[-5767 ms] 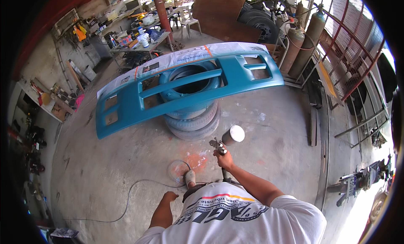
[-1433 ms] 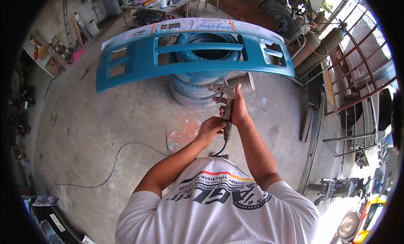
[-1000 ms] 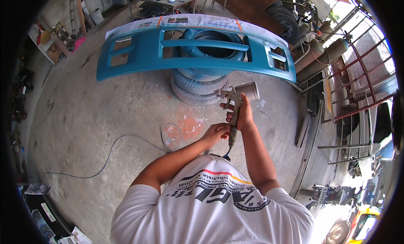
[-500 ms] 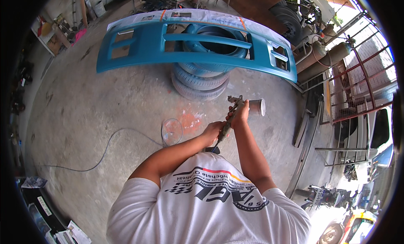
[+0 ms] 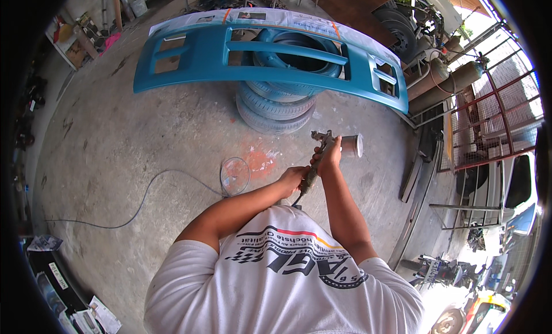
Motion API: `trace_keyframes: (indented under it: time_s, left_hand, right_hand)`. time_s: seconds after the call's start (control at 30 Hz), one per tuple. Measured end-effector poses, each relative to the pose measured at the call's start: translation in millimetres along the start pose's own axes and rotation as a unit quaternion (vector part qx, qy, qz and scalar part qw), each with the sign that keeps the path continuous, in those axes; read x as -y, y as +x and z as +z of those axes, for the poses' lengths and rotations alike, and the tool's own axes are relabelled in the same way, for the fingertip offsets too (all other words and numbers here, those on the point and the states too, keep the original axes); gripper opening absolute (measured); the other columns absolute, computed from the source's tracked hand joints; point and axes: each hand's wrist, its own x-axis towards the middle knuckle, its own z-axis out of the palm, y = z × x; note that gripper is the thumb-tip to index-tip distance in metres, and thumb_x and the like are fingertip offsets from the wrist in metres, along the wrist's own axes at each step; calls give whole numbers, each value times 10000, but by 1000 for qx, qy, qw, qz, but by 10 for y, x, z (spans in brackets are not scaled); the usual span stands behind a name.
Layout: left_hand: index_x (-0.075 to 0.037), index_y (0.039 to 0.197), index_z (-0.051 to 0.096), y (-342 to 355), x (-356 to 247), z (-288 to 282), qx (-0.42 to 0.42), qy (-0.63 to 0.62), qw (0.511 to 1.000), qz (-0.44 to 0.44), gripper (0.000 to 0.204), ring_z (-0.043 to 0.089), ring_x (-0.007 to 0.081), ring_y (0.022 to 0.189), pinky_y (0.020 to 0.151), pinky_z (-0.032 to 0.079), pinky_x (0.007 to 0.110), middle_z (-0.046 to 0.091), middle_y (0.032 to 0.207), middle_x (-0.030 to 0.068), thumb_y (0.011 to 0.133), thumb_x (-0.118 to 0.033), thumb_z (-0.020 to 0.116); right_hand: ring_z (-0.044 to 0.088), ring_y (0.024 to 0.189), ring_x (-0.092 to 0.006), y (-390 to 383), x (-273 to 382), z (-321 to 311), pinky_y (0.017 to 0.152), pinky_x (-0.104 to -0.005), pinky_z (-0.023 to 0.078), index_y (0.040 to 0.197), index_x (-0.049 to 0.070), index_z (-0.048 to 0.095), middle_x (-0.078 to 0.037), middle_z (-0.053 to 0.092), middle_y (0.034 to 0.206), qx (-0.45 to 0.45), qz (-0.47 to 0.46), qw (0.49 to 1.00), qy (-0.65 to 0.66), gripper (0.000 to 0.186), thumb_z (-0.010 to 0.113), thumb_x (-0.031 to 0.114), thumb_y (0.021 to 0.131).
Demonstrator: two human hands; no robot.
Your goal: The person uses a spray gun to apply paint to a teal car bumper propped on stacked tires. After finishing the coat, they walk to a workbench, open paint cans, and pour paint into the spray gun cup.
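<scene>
My right hand (image 5: 329, 155) is wrapped round the body of a spray gun (image 5: 324, 140), held slantwise in front of my chest. My left hand (image 5: 294, 180) closes on the gun's lower end, where a thin dark hose runs down towards my shirt. A metal cup (image 5: 352, 145) shows just right of my right hand; the hand hides whether it joins the gun. Beyond, a glossy teal vehicle bumper (image 5: 204, 60) lies across a stack of tires (image 5: 275, 107), apart from the gun. White masking paper (image 5: 287, 20) with orange tape lines its far edge.
A thin hose (image 5: 150, 190) loops over the concrete floor (image 5: 115, 138) at the left. Gas cylinders (image 5: 437, 75) and a metal mesh gate (image 5: 494, 98) stand to the right. A motorcycle (image 5: 428, 268) is at the lower right, a dark vehicle part (image 5: 49, 276) at the lower left.
The view has shifted slightly, so the bumper and tires sit a little higher. Both hands keep their hold on the spray gun, almost unmoved.
</scene>
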Motion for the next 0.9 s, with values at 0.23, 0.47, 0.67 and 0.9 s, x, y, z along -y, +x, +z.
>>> trace_keyframes:
  time_s: [0.23,0.47,0.67,0.9]
  left_hand:
    - [-103,1020,681,23,64,-85,20,-10,999,-29,251,651,147,731,618,471,295,666,825,15,1031,-316,550]
    - [-40,1054,701,-124,-697,-193,-173,410,810,381,149,689,212,802,742,539,334,731,936,86,968,-150,649]
    - [-93,1221,701,-241,-1484,-86,10,549,667,503,291,613,320,1074,955,489,423,673,1196,118,940,-95,625]
    - [-129,1114,746,-374,-1668,-197,67,687,656,305,218,623,305,1058,938,490,403,732,1089,52,942,-198,632]
  right_hand:
    - [457,533,-184,-12,-58,-70,494,-372,406,1295,185,537,-136,668,934,64,-9,997,-35,739,395,802,915]
    - [458,495,-145,-415,-11,-111,458,-323,412,1236,153,598,-130,684,910,157,-57,971,-171,690,363,744,969]
    - [475,476,-111,-368,-296,-136,425,-279,380,1037,74,687,-60,657,775,248,-158,903,-312,286,651,348,966]
    - [481,453,-107,-577,-368,-116,423,-292,380,836,11,696,-18,566,605,264,-142,865,-403,150,660,129,921]
